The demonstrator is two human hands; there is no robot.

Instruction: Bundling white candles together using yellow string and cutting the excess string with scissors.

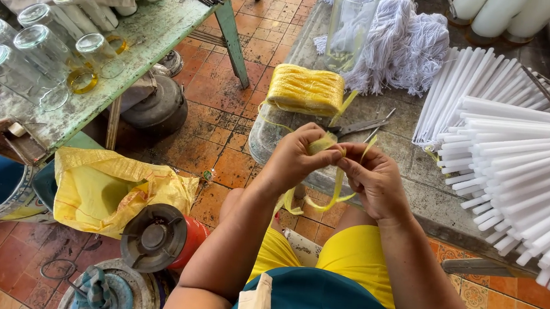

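Over the near edge of the grey bench (412,194), we hold both hands close together, thumbs nearly touching. Our left hand (294,160) has its fingers curled and pinched on a strip of yellow twine (324,144). Our right hand (375,179) has its fingers closed on the same strip from the other side. Loose ends of the twine hang below the hands toward our lap. Just behind the hands, a bundle of yellow twine (306,89) lies on the bench, with scissors (358,126) just beside it. A clear glass cylinder (352,22) stands further back, next to a heap of white string (403,46). White candles (523,165) are stacked at the right end of the bench. A green table (159,26) to the left carries glass jars (36,51) lying on their sides. A yellow bag (110,189) sits on the tiled floor.
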